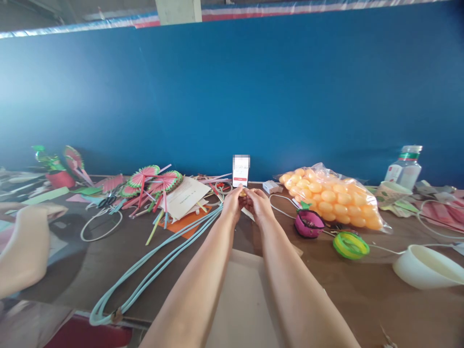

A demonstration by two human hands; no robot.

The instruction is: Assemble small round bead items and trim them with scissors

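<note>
Both my arms reach straight out over the brown table [362,295]. My left hand [232,202] and my right hand [258,203] meet fingertip to fingertip, pinched together on a small yellow-orange piece [243,192] that is mostly hidden by the fingers. Just behind the hands a white phone [240,174] stands upright against the blue wall. A pale card sheet [250,290] lies under my forearms.
A clear bag of orange balls [331,195] lies right of the hands, with a magenta pouch [309,223], a green tape roll [350,244] and a white bowl [424,266]. Left are pale blue tubes [159,266], paper fans [152,181], scissors [107,199], and another person's arm [25,246].
</note>
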